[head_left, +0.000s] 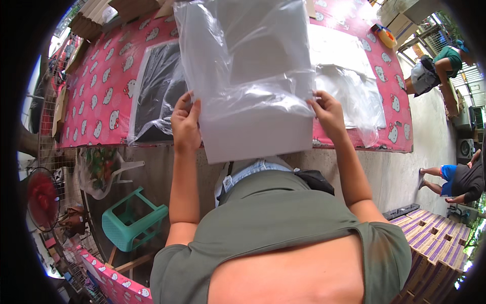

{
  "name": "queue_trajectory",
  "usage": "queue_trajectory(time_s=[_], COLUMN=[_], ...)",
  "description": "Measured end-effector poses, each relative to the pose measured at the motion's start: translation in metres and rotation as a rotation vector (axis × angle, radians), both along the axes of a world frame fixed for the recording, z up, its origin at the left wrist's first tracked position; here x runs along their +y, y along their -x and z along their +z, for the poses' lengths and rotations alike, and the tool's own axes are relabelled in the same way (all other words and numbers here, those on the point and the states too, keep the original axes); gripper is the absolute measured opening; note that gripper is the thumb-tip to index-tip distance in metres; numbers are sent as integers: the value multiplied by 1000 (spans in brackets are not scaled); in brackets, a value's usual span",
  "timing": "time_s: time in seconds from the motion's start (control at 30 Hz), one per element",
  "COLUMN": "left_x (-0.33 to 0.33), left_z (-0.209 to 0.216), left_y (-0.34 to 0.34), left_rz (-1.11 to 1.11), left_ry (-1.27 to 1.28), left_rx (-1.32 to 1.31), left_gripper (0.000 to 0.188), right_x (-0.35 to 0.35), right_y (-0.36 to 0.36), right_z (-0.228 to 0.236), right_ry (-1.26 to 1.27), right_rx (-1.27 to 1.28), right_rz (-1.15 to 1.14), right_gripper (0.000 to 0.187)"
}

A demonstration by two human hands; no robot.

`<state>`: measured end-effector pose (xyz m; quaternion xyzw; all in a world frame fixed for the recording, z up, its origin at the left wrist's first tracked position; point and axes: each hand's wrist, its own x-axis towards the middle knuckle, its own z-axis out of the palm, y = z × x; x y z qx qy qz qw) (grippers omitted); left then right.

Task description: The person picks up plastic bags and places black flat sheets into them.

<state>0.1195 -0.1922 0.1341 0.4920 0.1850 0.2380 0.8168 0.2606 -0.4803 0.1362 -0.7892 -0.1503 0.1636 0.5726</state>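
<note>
In front of me, over the table's near edge, is a flat white panel (258, 139) partly inside a clear plastic bag (253, 45). The bag covers its far part, while the near end sticks out bare. My left hand (186, 119) pinches the bag's left edge between thumb and fingers. On the opposite side my right hand (328, 111) pinches the right edge. To the left lies a dark panel (157, 91) in clear plastic. White plastic-wrapped sheets (349, 86) rest on the right.
A pink patterned cloth covers the table (104, 109). An orange tape roll (387, 38) sits at its far right. A green stool (134, 220) and a red fan (43, 197) stand left. Stacked cartons (435, 238) are at lower right. Two people are off to the right.
</note>
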Motion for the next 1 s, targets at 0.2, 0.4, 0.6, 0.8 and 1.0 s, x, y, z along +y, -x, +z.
queue_trajectory(time_s=[0.2, 0.4, 0.6, 0.8, 1.0], left_x=[-24, -42, -46, -64, -65], left_z=[-38, -9, -13, -7, -13], left_y=[78, 99, 105, 108, 67], left_rz=[-57, -58, -152, -16, 308], left_ry=[-35, -40, 45, 400, 156], left_rx=[415, 446, 563, 384, 192], left_gripper=[35, 33, 33, 26, 28], right_x=[-42, -45, -50, -66, -27], right_y=[63, 78, 94, 112, 94], right_z=[-29, -4, -1, 0, -1], right_ry=[-88, -178, 51, 31, 139], right_rx=[305, 382, 206, 275, -272], right_rz=[-58, -67, 50, 36, 285], right_gripper=[31, 38, 28, 19, 25])
